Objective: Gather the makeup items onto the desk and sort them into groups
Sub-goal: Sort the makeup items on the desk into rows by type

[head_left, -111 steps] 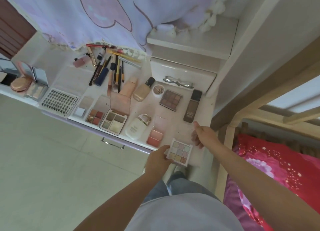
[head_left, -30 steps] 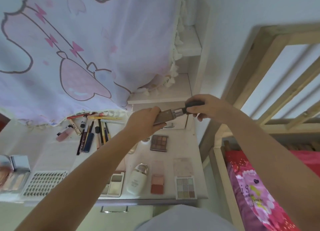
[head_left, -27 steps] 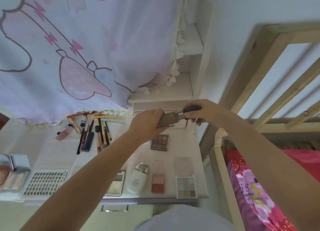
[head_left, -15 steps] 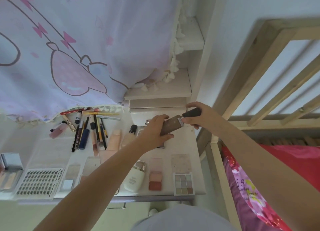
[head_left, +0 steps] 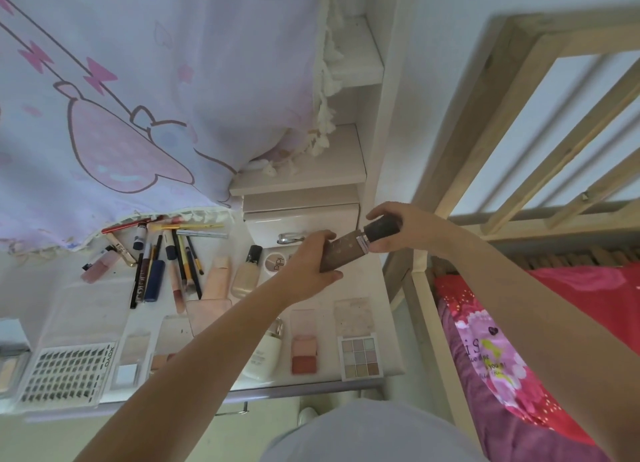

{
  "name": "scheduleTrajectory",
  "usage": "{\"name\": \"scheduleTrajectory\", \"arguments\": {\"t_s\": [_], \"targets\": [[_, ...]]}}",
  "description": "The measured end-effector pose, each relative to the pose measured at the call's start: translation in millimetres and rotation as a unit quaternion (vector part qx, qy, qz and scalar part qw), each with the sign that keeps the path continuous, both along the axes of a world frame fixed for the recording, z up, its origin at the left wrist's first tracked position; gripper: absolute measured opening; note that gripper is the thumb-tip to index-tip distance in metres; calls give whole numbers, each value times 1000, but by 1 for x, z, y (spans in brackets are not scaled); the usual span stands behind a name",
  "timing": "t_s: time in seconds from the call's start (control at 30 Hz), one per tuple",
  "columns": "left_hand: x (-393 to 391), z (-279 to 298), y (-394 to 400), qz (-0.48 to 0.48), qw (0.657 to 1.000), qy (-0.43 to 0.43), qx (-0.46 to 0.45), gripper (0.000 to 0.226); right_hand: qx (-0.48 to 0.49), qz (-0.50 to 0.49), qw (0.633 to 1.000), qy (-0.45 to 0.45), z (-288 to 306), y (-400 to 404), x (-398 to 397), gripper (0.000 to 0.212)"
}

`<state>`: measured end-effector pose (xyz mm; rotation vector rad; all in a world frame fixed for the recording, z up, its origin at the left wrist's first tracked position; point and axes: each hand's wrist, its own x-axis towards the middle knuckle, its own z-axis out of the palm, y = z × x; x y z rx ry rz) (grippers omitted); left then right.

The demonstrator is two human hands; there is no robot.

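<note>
I am holding the brown foundation bottle (head_left: 343,254) up over the back right of the desk (head_left: 388,288), my left hand (head_left: 308,266) wrapped round its body with the fingers curled under and the thumb on top, my right hand (head_left: 398,224) with its fingers closed round the dark cap (head_left: 382,229). I judge this the sorting step: most items already lie in groups, and this bottle belongs, I think, beside the beige foundation bottle (head_left: 247,273) and the peach tube (head_left: 218,280) in the middle. The next move calls for making sure the cap is seated, then lowering the bottle without knocking the round compact (head_left: 275,261) just below my left hand. Of writing, I can read "XOYO" along the edge of the false-lash tray (head_left: 67,371) and what looks like "pipl" on the compact lid; the print on the white bottle (head_left: 265,354) is too small to read.
</note>
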<state>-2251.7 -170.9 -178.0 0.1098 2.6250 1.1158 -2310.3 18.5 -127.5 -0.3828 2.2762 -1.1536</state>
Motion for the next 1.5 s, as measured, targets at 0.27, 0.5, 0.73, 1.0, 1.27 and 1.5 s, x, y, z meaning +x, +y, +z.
{"name": "scheduleTrajectory", "arguments": {"t_s": [0.27, 0.5, 0.73, 1.0, 1.27, 1.5], "targets": [[3, -11, 4, -53, 995, 60, -67, 54, 281, 245, 923, 96, 1, -19, -11, 39], [11, -30, 2, -21, 997, 36, -64, 50, 263, 276, 918, 108, -29, -30, -8, 34], [20, -53, -22, 44, 987, -32, -149, 64, 464, 409, 725, 303, -54, -61, -9, 22], [33, -68, -47, 69, 971, -57, -223, 46, 575, 446, 559, 398, -72, -88, -23, 19], [34, -72, -66, 65, 970, -47, -227, 44, 543, 483, 463, 508, -88, -86, -12, 22], [34, -71, -73, 61, 964, -49, -253, 37, 553, 487, 443, 511, -87, -85, 1, 25]]}}
